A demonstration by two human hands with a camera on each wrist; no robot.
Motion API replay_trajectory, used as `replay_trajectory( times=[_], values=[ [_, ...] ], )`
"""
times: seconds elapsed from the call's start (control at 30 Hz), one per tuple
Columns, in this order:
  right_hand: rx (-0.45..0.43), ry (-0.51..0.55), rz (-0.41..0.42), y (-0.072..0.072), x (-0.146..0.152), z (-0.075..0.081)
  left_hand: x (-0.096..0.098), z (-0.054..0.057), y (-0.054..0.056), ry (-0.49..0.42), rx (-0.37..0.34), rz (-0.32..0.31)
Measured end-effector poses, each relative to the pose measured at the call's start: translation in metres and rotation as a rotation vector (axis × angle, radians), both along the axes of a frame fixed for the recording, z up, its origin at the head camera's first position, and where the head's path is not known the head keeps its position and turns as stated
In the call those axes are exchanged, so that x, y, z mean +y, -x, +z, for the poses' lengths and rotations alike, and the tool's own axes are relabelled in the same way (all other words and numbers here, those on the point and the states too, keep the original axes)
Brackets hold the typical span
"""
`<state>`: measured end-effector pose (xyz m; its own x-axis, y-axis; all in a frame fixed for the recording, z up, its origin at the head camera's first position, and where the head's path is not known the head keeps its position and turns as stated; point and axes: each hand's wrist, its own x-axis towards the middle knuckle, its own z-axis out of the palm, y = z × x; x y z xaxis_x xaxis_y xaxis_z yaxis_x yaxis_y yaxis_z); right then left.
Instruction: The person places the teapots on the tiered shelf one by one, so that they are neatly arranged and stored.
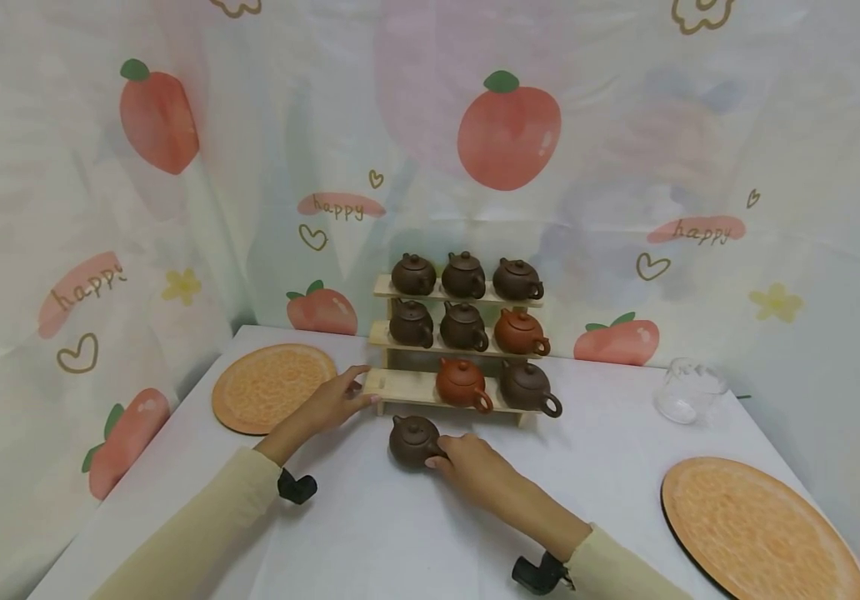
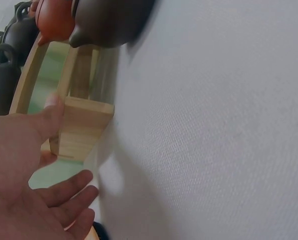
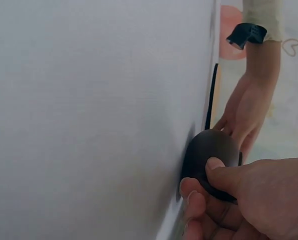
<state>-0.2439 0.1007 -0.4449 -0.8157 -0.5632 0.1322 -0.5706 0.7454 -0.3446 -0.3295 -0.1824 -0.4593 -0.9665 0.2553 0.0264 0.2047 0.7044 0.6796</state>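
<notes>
My right hand (image 1: 478, 471) grips a dark brown teapot (image 1: 412, 442) by its handle, in front of the wooden tiered shelf (image 1: 407, 385). In the right wrist view, the thumb presses the side of this teapot (image 3: 211, 145), with fingers curled by its handle. My left hand (image 1: 332, 400) pinches the left end of the lowest tier between thumb and forefinger, its other fingers extended. On that tier stand a red-brown teapot (image 1: 462, 383) and a dark teapot (image 1: 526, 386); its left part is bare wood. Several more teapots fill the two upper tiers, including a red-brown one (image 1: 520, 332).
A round, tan patterned mat (image 1: 265, 387) lies at the left, partly behind my left hand. Another such mat (image 1: 756, 533) is at the front right. A clear glass vessel (image 1: 685, 392) stands near the right table edge. Printed cloth (image 1: 430, 167) hangs behind the table.
</notes>
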Motion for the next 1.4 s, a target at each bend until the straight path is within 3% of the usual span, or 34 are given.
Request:
replay_trajectory(
  times=[0.33,0.73,1.1,1.4],
  values=[
    [-0.004,0.051,-0.006,0.002,0.005,0.002,-0.001,0.002,-0.001,-0.003,-0.014,0.007],
    [-0.001,0.146,-0.032,0.01,-0.005,0.027,-0.003,0.001,0.0,-0.001,0.001,-0.001],
    [0.009,0.11,-0.138,0.026,-0.029,0.042,-0.003,0.001,0.001,0.003,0.028,-0.006],
    [-0.022,0.113,-0.203,0.034,-0.043,0.046,-0.002,0.0,0.0,-0.006,0.004,0.006]
  ],
)
